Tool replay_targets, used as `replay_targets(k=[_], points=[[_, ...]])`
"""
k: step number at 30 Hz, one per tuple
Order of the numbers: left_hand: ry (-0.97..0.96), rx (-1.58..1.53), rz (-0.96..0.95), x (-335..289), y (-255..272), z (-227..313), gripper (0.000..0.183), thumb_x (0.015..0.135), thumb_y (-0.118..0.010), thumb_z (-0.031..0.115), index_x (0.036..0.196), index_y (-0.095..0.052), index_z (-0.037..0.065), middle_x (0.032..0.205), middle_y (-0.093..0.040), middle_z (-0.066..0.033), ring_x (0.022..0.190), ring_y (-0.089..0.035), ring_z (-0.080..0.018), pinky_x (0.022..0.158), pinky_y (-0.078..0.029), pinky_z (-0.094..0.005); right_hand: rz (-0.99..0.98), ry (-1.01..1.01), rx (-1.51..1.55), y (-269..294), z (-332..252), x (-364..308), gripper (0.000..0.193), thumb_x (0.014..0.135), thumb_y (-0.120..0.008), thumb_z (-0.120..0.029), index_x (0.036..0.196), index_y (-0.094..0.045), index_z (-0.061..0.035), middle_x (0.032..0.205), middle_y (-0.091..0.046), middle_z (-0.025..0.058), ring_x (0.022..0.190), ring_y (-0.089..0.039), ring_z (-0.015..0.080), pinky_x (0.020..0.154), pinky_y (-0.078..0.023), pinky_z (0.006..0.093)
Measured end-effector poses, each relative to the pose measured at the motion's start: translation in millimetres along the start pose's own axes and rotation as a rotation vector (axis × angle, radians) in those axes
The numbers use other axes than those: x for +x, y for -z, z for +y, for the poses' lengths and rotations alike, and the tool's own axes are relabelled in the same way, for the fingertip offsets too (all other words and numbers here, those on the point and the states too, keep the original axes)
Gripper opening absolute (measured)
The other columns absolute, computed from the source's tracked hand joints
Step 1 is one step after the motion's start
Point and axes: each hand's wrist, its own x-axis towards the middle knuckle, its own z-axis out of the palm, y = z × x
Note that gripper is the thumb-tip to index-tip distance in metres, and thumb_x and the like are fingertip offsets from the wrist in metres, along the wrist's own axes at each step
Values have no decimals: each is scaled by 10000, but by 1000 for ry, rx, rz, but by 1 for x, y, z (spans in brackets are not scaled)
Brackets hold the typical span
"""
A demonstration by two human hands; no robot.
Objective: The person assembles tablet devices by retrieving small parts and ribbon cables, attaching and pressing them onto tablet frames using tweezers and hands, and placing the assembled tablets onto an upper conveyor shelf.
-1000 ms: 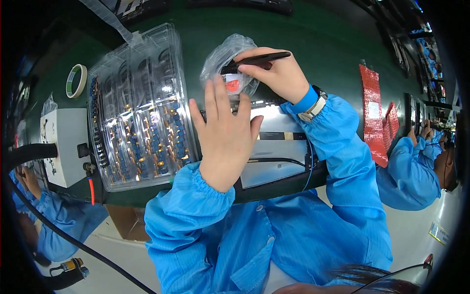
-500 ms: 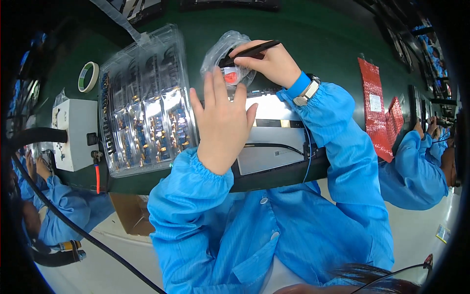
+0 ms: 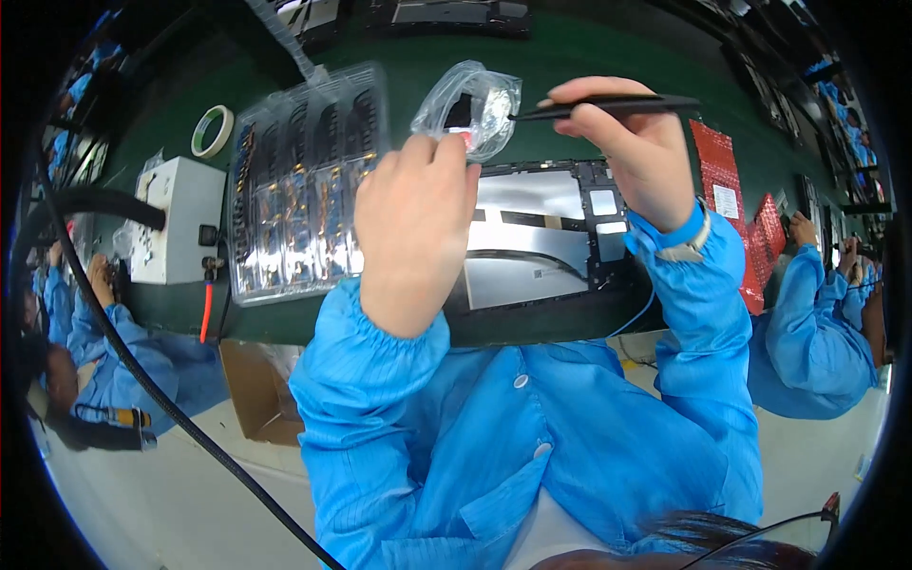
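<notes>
Black tweezers (image 3: 655, 104) are gripped in my right hand (image 3: 646, 161), their tip pointing left beside a clear plastic bag (image 3: 499, 100). My left hand (image 3: 410, 228) is closed at the near edge of that bag, fingers curled together; whatever is in its fingertips is hidden. A black item and a red-and-white label show at the bag, close to those fingers. Below both hands lies a flat device panel (image 3: 518, 290) with silver plates, a black frame and a dark cable across it; my left hand covers its left side.
Left of my left hand stands a clear compartment tray (image 3: 304, 275) of small parts. Beyond it are a tape roll (image 3: 212, 131) and a white box (image 3: 171, 237) with a thick black hose. Red bubble-wrap pouches (image 3: 722, 180) lie at the right. Co-workers sit on both sides.
My right hand has drawn back to the right from the bag with the tweezers. The fingers of my left hand, spread before, are now curled together. The view has shifted slightly.
</notes>
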Motion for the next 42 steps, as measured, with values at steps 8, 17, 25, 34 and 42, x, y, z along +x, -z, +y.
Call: replay_targets(k=[8,17,25,34,42], points=[[133,76,-19,-19,11,7,143,819,-545,146,756,-554,17,717,-578,-174,695,-576,-350,598,-457,-422,-85,-45,188,-23,-24,-48,213,765,-652,-94,957,-631,-5,946,-635,112,849,-607,175,762,-494,288],[241,64,-42,-78,59,0,40,726,-509,-7,735,-538,-33,718,-589,-217,696,-620,-344,560,-493,-400,-78,-145,510,-88,-23,-70,243,800,-638,-174,972,-622,-4,871,-619,90,772,-571,152,729,-467,288],[1128,-147,-35,-208,101,-84,176,846,-510,80,878,-607,-63,670,-613,-125,495,-596,-165,444,-466,-279,-480,-825,984,-286,43,-81,258,852,-592,-227,1042,-602,-51,923,-622,21,769,-549,60,703,-457,191],[1487,-299,167,-313,113,-194,357,806,-506,346,986,-582,47,909,-624,-124,784,-609,-189,598,-491,-344,-608,-934,789,-468,54,-103,131,766,-663,-208,795,-644,-81,711,-629,20,583,-569,84,464,-433,219],[1202,-269,330,-327,115,-233,303,805,-533,278,924,-565,1,856,-623,-133,781,-605,-249,618,-460,-364,-559,383,-32,-451,30,-85,144,707,-645,-208,825,-658,-125,805,-638,88,771,-611,261,662,-492,362]])
